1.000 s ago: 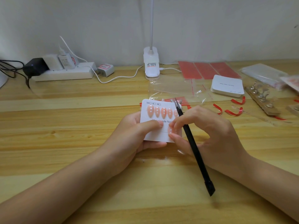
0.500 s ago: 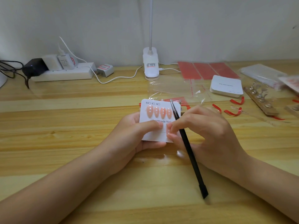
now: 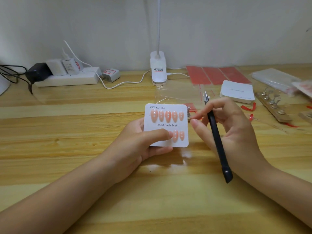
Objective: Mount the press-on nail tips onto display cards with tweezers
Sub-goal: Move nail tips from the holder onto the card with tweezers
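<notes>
**Holding the card, tool close by**

Holding the white card [image 3: 166,125] in my left hand [image 3: 143,144], I have my thumb on its lower front and my fingers curled under it. The card sits just above that hand, tilted up to face me. A full row of peach nails [image 3: 167,116] runs side to side across the top. In the lower row I see two more; my thumb hides the rest.

My right hand [image 3: 233,130] is just beside the card's right edge, not touching it. Its fingers are loosely curled around the black tweezers [image 3: 217,139]. The tweezers run long, tip pointing away from me and the back end toward me.

I think this card is nearly full.
</notes>
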### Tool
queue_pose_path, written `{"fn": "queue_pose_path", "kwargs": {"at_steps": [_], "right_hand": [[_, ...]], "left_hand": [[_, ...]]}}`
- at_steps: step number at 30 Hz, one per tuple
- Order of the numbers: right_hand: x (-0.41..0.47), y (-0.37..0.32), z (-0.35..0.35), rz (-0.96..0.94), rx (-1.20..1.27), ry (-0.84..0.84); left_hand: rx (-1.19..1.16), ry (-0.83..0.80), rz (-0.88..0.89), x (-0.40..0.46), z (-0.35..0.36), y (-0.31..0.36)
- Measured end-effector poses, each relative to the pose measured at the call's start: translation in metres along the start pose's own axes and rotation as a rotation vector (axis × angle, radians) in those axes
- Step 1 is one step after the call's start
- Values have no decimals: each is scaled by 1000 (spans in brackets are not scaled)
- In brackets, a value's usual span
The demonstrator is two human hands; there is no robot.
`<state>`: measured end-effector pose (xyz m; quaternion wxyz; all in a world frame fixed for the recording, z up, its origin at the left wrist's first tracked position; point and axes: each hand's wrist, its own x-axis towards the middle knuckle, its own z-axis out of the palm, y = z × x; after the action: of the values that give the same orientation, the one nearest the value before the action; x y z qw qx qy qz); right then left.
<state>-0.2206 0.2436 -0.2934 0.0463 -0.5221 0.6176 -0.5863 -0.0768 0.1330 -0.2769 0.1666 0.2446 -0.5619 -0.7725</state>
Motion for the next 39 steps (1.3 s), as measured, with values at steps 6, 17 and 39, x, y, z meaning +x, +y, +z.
{"fn": "queue_pose_path", "kwargs": {"at_steps": [6, 17, 39], "right_hand": [[-2, 0, 2, 1, -10, -57], [-3, 0, 3, -73, -41, -89], [4, 5, 0, 98, 240, -127]], "left_hand": [[61, -8, 26, 0, 4, -2], [86, 13, 18, 1, 2, -4], [124, -41, 12, 1, 0, -2]]}}
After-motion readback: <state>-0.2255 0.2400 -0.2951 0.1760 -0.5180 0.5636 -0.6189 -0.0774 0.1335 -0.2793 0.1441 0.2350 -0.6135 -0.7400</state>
